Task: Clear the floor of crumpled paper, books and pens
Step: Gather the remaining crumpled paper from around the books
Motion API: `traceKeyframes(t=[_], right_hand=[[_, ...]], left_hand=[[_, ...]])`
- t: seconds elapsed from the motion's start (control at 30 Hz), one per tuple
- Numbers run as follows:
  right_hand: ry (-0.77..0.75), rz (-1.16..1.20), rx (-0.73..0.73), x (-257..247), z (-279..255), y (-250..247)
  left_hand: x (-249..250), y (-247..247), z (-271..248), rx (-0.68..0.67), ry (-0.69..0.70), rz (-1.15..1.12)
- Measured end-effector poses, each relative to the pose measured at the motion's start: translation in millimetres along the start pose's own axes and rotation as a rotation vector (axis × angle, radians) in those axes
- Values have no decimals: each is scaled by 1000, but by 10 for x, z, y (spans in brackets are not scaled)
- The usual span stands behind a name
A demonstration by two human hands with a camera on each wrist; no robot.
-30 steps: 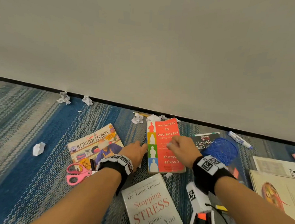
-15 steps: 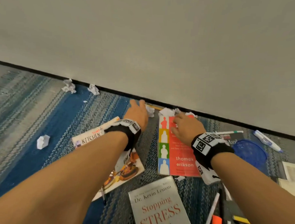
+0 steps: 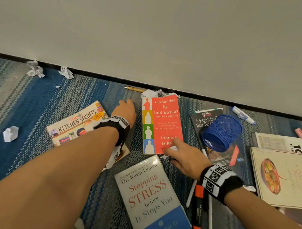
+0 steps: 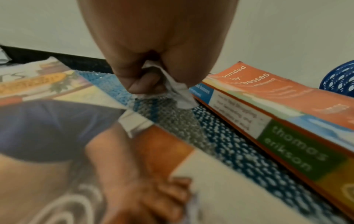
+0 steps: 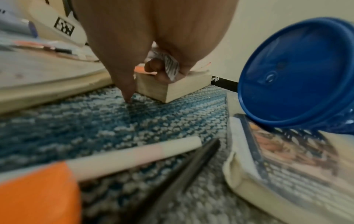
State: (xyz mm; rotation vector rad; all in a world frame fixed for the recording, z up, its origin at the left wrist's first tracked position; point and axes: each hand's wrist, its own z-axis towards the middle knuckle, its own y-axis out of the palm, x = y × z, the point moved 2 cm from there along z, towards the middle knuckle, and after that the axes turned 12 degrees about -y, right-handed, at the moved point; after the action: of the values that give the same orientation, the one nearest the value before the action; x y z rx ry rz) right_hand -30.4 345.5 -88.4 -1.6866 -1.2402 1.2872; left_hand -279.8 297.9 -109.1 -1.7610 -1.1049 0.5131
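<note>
Both hands clutch crumpled paper scraps.

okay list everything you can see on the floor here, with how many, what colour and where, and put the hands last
crumpled paper: at least five loose white wads; two far left by the baseboard, one alone at left, some above the red book
red book: one, centre
Kitchen Secrets book: one, pale and multicoloured, left, partly under the left arm
Stopping Stress book: one, grey and blue, near centre
black restaurant book: one, right of centre, under the cup
blue mesh cup: one, tipped over
cookbooks: two, pale, far right
pens and markers: several; a tan one by the wall, others right and near centre
left hand: grips white paper
right hand: fingers grip a printed scrap on the red book's near corner
</note>
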Motion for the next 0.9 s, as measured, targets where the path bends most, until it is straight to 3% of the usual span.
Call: traceKeyframes(t=[0.13,0.3,0.43,0.6,0.9], right_hand=[[-49,-129,-67,-30,19,5],[-85,-218,-99,-22,51,-43],[-101,-245,-27,51,-11,-30],[-175,-304,-43,165,-159,22],[-106,-324,91,319,-181,99]], left_hand=[[58,-12,-102,-24,70,-98],[181,-58,-156,-120,130,-45],[171,-14,-152,-170,125,-17],[180,14,-180,-187,108,-81],[232,20,-177,-168,67,-37]])
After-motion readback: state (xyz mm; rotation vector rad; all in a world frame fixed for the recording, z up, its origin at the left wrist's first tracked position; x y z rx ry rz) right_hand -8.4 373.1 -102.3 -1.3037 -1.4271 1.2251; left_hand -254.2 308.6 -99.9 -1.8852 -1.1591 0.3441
